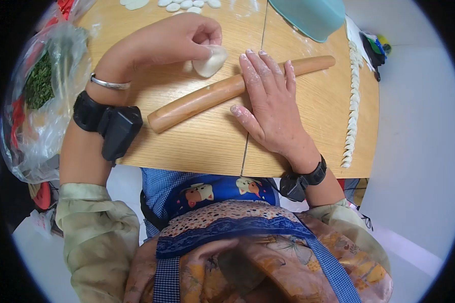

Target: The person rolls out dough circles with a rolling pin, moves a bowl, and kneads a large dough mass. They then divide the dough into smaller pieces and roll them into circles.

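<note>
My left hand (179,40) pinches the edge of a flat, round piece of dough (210,61), which hangs at the table top just behind the rolling pin. A long wooden rolling pin (199,103) lies slantwise on the wooden table (197,149). On its right half rests my right hand (273,103), palm down, fingers stretched out and dusted with flour. The dough is beside the pin, to the left of my right fingertips.
Small dough pieces (186,5) and flat rounds (135,4) lie at the far edge. A teal bowl (313,17) stands at the back right. Overlapping white pieces (353,111) line the right side. A plastic bag with chopped greens (39,81) is at left.
</note>
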Tool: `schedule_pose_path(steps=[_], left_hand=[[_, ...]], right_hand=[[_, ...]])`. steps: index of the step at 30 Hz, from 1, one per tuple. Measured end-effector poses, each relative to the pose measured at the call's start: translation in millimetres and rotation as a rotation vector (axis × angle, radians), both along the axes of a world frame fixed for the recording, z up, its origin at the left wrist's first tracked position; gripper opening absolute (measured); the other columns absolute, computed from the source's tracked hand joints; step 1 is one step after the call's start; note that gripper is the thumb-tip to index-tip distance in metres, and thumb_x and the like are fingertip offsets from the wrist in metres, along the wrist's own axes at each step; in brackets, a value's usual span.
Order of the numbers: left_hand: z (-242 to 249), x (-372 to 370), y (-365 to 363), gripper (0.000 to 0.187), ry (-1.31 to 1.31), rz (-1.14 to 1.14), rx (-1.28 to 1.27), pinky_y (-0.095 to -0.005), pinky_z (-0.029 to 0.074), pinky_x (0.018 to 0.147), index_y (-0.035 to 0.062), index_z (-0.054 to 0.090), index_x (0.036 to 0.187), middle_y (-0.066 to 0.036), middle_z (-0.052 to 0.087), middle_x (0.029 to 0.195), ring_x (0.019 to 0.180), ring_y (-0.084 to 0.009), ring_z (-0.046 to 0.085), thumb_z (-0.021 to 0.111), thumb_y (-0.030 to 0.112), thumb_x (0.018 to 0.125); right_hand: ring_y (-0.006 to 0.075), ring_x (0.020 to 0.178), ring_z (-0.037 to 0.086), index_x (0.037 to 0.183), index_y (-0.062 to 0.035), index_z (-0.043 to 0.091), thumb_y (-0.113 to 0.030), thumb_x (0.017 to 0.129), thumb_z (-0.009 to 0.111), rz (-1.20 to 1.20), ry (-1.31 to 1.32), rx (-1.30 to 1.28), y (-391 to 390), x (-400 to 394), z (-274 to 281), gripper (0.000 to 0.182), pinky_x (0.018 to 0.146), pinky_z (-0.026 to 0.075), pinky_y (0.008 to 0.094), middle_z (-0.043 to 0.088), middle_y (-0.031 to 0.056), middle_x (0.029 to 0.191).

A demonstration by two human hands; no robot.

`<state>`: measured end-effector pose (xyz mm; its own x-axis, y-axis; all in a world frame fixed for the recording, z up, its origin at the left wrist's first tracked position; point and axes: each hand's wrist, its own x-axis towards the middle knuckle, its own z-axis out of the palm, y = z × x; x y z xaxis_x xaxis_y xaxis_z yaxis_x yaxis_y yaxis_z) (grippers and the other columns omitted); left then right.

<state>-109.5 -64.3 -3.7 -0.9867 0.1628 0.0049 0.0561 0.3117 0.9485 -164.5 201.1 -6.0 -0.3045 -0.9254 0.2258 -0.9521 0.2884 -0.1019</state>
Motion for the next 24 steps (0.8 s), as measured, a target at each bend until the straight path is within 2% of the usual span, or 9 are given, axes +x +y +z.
schedule_pose_path(steps=[4, 6, 9, 12, 16, 18, 19, 21, 24], left_hand=[[0, 0, -4, 0.011, -0.081, -0.017, -0.099, -0.0241, 0.042, 0.064, 0.0006, 0.062, 0.093, 0.001, 0.057, 0.077, 0.073, -0.0049, 0.051, 0.064, 0.010, 0.088], [1, -1, -4, 0.018, 0.041, 0.026, -0.321, -0.0248, 0.041, 0.059, 0.0007, 0.063, 0.090, 0.001, 0.055, 0.070, 0.067, -0.0058, 0.051, 0.064, 0.018, 0.095], [6, 2, 0, 0.032, -0.015, 0.152, -0.313, -0.0269, 0.039, 0.054, 0.0005, 0.063, 0.085, 0.000, 0.051, 0.062, 0.058, -0.0083, 0.049, 0.058, 0.027, 0.102], [-5, -1, -4, 0.038, 0.037, 0.167, -0.289, -0.0288, 0.037, 0.050, 0.0004, 0.063, 0.085, 0.000, 0.047, 0.056, 0.051, -0.0105, 0.045, 0.053, 0.032, 0.105], [-2, -2, -9, 0.038, -0.044, 0.150, -0.262, -0.0284, 0.038, 0.053, 0.0003, 0.064, 0.085, -0.001, 0.049, 0.060, 0.056, -0.0105, 0.046, 0.053, 0.031, 0.105], [-5, -3, -12, 0.036, 0.169, 0.106, -0.353, -0.0285, 0.041, 0.058, -0.0002, 0.065, 0.087, -0.001, 0.052, 0.066, 0.062, -0.0112, 0.048, 0.053, 0.029, 0.104], [-4, -3, -13, 0.036, 0.169, 0.106, -0.353, -0.0285, 0.041, 0.058, -0.0002, 0.065, 0.087, -0.001, 0.052, 0.066, 0.062, -0.0112, 0.048, 0.053, 0.029, 0.104], [-2, 0, -13, 0.029, 0.005, 0.177, -0.276, -0.0288, 0.043, 0.063, -0.0007, 0.065, 0.088, -0.001, 0.055, 0.071, 0.068, -0.0107, 0.049, 0.057, 0.024, 0.101], [-2, 2, -6, 0.021, 0.012, 0.158, -0.316, -0.0291, 0.043, 0.063, -0.0012, 0.065, 0.091, 0.000, 0.057, 0.072, 0.070, -0.0093, 0.050, 0.064, 0.019, 0.095]], right_hand=[[0.0409, 0.142, 0.038, 0.147, 0.0027, 0.044, -0.052, 0.097, 0.053, 0.009, 0.007, -0.019, -5, -2, -1, 0.075, 0.119, 0.014, 0.0636, 0.046, 0.0225, 0.150], [0.0406, 0.142, 0.040, 0.146, 0.0034, 0.046, -0.052, 0.097, 0.052, 0.029, 0.037, -0.028, -11, -8, -1, 0.074, 0.118, 0.017, 0.0639, 0.048, 0.0226, 0.148], [0.0409, 0.140, 0.043, 0.142, 0.0047, 0.050, -0.052, 0.098, 0.050, 0.060, 0.078, -0.054, -26, -19, -3, 0.072, 0.116, 0.024, 0.0638, 0.051, 0.0231, 0.145], [0.0421, 0.138, 0.046, 0.139, 0.0058, 0.052, -0.055, 0.100, 0.047, 0.081, 0.059, -0.092, -47, -34, -6, 0.072, 0.113, 0.030, 0.0625, 0.054, 0.0240, 0.142], [0.0428, 0.137, 0.047, 0.136, 0.0066, 0.055, -0.059, 0.101, 0.042, 0.082, -0.014, -0.094, -79, -51, -6, 0.076, 0.112, 0.032, 0.0612, 0.059, 0.0245, 0.137], [0.0421, 0.137, 0.047, 0.136, 0.0067, 0.056, -0.060, 0.101, 0.041, 0.071, -0.049, -0.047, -94, -59, -3, 0.077, 0.113, 0.031, 0.0614, 0.059, 0.0246, 0.137], [0.0414, 0.138, 0.047, 0.136, 0.0067, 0.056, -0.061, 0.101, 0.039, 0.058, -0.084, -0.001, -98, -61, -3, 0.078, 0.114, 0.030, 0.0617, 0.059, 0.0247, 0.137], [0.0415, 0.139, 0.046, 0.138, 0.0065, 0.054, -0.061, 0.101, 0.039, 0.053, -0.049, -0.064, -99, -59, -7, 0.078, 0.114, 0.029, 0.0623, 0.058, 0.0247, 0.139], [0.0421, 0.141, 0.043, 0.141, 0.0062, 0.051, -0.060, 0.101, 0.041, 0.051, 0.017, -0.141, -89, -55, -12, 0.078, 0.115, 0.027, 0.0636, 0.054, 0.0246, 0.143]])
